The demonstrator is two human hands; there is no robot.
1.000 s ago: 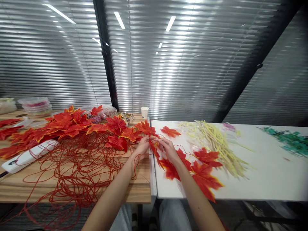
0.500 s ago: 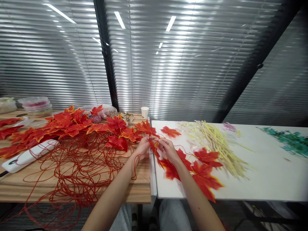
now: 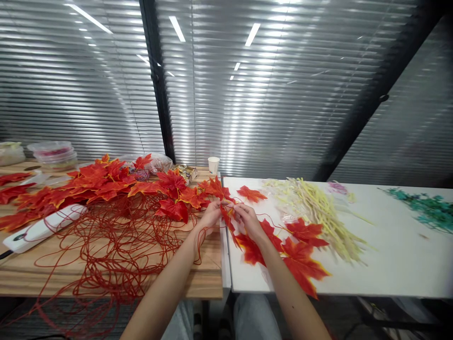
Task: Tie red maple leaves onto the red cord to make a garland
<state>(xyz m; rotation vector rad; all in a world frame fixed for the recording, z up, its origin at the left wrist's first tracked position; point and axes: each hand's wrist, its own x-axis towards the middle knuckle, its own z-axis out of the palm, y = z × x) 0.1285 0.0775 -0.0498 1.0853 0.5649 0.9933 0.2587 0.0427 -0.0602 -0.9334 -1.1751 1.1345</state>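
Above the seam between the two tables, my left hand (image 3: 211, 213) and my right hand (image 3: 247, 216) meet, fingers closed in a pinch. Between them is a red artificial maple leaf (image 3: 228, 218) with a thin red cord at its stem; the exact hold of each fingertip is too small to make out. A loop of cord hangs by my left wrist. Several strung maple leaves (image 3: 300, 259) lie under and beside my right forearm. To the left spreads a large tangle of red cord (image 3: 116, 250), with a heap of red maple leaves (image 3: 95, 177) behind it.
A white power strip (image 3: 46, 229) lies on the wooden table at left, near plastic tubs (image 3: 54, 156). One paper cup (image 3: 213, 165) stands at the back. Yellow strands (image 3: 318, 212) and teal foliage (image 3: 428, 208) rest on the white table. Some cord droops over the front edge.
My hands stay in nearly the same place, with only slight finger movement at the leaf stem. The view has shifted a touch.
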